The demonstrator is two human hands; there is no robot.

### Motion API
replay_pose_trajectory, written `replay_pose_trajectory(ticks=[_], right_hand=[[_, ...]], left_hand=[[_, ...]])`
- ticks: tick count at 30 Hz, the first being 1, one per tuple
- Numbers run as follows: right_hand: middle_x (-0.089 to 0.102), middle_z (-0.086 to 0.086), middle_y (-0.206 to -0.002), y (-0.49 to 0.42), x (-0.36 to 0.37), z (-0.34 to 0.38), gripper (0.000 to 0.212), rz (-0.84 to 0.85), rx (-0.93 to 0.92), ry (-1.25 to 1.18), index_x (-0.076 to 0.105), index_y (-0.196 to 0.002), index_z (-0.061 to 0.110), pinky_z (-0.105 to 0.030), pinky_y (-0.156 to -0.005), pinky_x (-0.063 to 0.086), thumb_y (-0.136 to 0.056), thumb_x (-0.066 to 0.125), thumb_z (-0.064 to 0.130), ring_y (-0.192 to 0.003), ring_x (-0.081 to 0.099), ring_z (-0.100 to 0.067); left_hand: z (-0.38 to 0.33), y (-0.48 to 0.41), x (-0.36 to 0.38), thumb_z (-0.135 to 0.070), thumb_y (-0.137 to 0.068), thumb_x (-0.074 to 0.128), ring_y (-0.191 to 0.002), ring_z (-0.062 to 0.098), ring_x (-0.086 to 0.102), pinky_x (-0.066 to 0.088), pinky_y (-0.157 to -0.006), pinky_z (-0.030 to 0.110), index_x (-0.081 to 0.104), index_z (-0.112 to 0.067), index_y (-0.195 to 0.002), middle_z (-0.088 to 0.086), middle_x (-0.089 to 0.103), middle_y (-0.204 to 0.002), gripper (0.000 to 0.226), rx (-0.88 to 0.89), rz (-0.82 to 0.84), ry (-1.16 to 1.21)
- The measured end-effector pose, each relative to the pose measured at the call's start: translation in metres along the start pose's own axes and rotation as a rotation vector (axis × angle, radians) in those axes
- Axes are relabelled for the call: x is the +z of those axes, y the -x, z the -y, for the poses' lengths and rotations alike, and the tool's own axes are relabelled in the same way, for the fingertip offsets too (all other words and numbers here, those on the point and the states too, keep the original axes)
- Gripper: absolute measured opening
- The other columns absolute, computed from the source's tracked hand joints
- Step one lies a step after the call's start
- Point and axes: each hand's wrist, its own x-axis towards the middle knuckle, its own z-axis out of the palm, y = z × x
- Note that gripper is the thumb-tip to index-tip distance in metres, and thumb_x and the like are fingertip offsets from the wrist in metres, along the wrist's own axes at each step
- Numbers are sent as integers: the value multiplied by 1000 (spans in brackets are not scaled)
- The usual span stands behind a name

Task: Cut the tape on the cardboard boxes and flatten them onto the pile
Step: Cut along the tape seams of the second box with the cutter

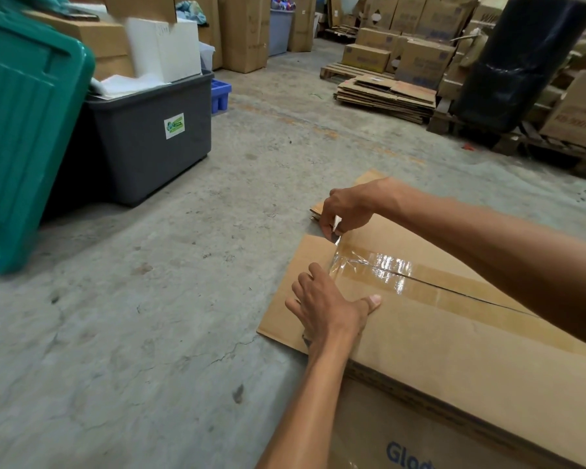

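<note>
Cardboard box (454, 333): glossy clear tape (386, 269) slit along the seam. Left hand (322, 306) flat, pressing the box; right hand (345, 208) pinches a small blade at the tape's far end.

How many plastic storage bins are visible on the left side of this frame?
3: a green bin tipped at far left, a dark grey bin with a sticker beside it, and a light grey bin farther back among cartons. Others may be hidden.
</note>
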Motion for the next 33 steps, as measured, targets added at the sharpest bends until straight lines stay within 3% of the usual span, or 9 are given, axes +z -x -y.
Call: replay_pose_trajectory(ticks=[4,9,13,19,23,26,29,33], right_hand=[[69,9,-109,-1,0,5,30,4,-1,16,67,-80,41,-43,-97,52,-91,58,15,-115,56,-21],[71,6,-107,-4,2,9,33,12,-18,17,64,-70,44,-43,-96,53,-89,63,17,-107,63,-20],[71,6,-109,-1,3,11,29,3,-13,7,67,-76,42,-43,-95,54,-89,62,17,-109,62,-20],[70,7,-111,2,4,14,24,-5,-33,22,72,-91,38,-43,-95,53,-89,60,18,-113,59,-20],[72,8,-106,7,5,14,28,-17,-45,-21,71,-82,43,-45,-92,54,-86,59,18,-113,58,-22],[67,12,-112,7,3,21,27,37,26,81,64,-71,49,-45,-95,52,-85,55,27,-115,53,-20],[65,16,-112,7,1,23,24,50,18,109,66,-77,52,-46,-97,49,-82,54,32,-115,53,-20],[66,20,-101,12,6,18,29,-27,-68,-3,67,-75,48,-43,-94,52,-87,60,23,-113,56,-16]], left_hand=[[3,0,2,-68,-58,80,-131,23,36,27,-104,39,38,-19,-123,2,46,-136,92,-11,-7,12],[5,4,3,-67,-58,80,-130,22,36,27,-103,39,39,-16,-121,1,46,-134,91,-11,-24,26],[6,4,3,-67,-57,80,-131,22,36,27,-103,40,39,-16,-121,2,46,-134,92,-10,-28,24],[7,6,5,-67,-54,82,-128,21,38,28,-103,38,41,-16,-117,0,48,-130,91,-20,-41,28],[9,6,5,-67,-54,82,-129,21,38,28,-104,39,40,-16,-118,0,48,-131,92,-24,-42,23],[9,6,5,-67,-54,82,-129,22,38,28,-104,40,40,-16,-118,1,48,-131,92,-26,-39,31],[11,7,5,-68,-54,81,-129,21,37,28,-104,40,40,-16,-118,1,47,-131,92,-26,-34,30],[11,10,3,-68,-56,80,-129,22,37,28,-104,39,39,-17,-118,1,46,-132,91,-27,-21,33]])
